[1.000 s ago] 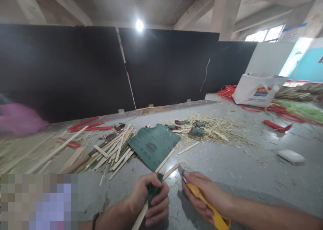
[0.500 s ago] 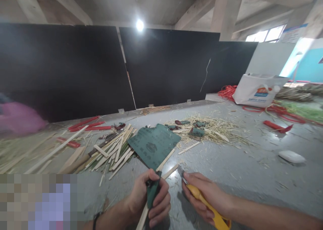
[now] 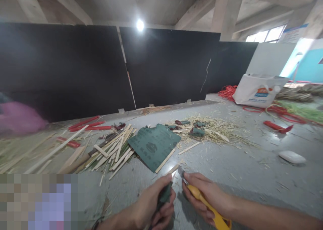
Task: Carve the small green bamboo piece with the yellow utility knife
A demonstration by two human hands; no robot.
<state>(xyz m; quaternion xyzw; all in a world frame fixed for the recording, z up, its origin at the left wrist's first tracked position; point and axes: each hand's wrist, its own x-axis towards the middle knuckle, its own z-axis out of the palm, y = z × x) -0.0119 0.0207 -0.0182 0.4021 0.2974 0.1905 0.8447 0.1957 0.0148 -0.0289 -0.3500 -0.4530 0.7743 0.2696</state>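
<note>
My left hand (image 3: 160, 203) is closed around a folded piece of green sandpaper (image 3: 165, 193). A pale bamboo strip lies along that grip, mostly hidden by the fingers. My right hand (image 3: 204, 193) grips a yellow-handled knife (image 3: 199, 194), its metal end pointing up and left. Close to this metal end, the tip of a pale strip (image 3: 174, 168) shows between my hands. Beyond them a larger sheet of green sandpaper (image 3: 155, 145) lies flat on the grey surface, beside a pile of bamboo strips (image 3: 121, 149).
Curled sandpaper scraps (image 3: 197, 131) rest on a heap of shavings (image 3: 219, 125). To the right are a white oval object (image 3: 292, 157), a red piece (image 3: 277, 126) and a white bag (image 3: 259, 90). Black panels (image 3: 171, 65) stand behind. A blurred pink shape (image 3: 22, 119) is at far left.
My left hand has moved slightly right and turned, with the sandpaper now sitting higher along the strip near the knife. My right hand has stayed in place.
</note>
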